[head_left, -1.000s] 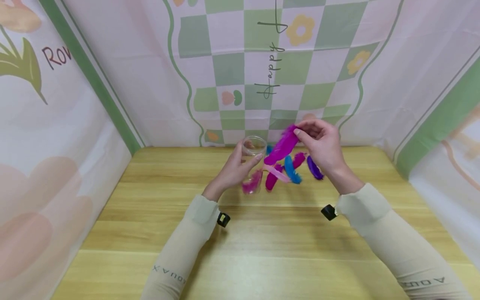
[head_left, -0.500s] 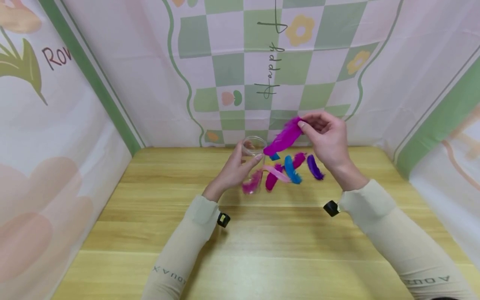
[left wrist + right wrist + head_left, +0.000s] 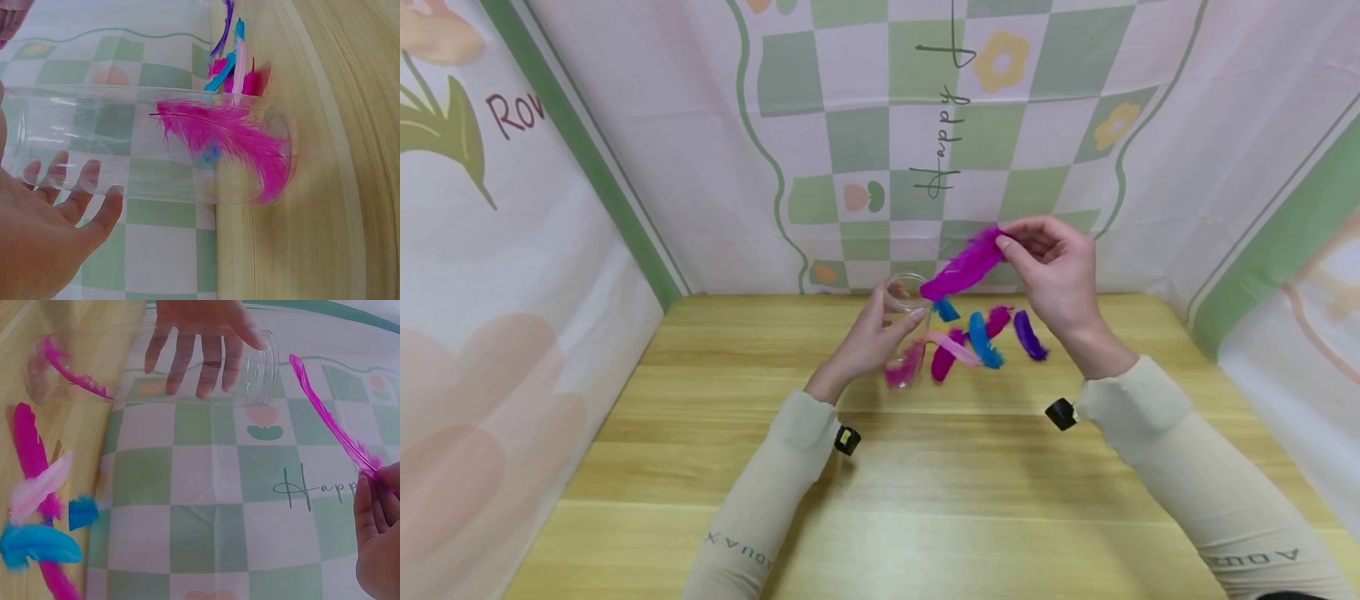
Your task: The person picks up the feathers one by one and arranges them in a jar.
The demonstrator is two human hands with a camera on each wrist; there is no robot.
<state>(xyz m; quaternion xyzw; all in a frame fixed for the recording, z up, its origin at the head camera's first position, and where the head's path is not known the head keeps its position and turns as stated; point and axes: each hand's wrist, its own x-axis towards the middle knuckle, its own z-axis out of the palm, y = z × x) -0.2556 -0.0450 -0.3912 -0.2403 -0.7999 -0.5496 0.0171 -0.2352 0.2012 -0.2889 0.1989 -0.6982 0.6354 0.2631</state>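
Note:
My left hand (image 3: 865, 340) grips a clear plastic jar (image 3: 94, 122) near its top, fingers around the far side. The jar stands upright on the table with its mouth uncovered. Inside, at the bottom, lies a magenta feather (image 3: 219, 128). Between thumb and fingertips, my right hand (image 3: 1056, 271) pinches another magenta feather (image 3: 964, 265) by one end. The held feather slants down to the left, its lower tip beside the jar's rim; the right wrist view shows a small gap between them.
Right of the jar lie a pale pink feather (image 3: 953, 347), a blue feather (image 3: 983, 340), a purple feather (image 3: 1030, 336) and magenta feathers (image 3: 943, 363), some overlapping. A smaller blue feather (image 3: 947, 310) lies farther back. A printed cloth (image 3: 857, 142) hangs behind the wooden table (image 3: 940, 492).
My right hand has risen and shifted slightly right, lifting the pinched feather. The feather's free tip has come up from beside the jar to rim height. The left hand and jar have stayed put.

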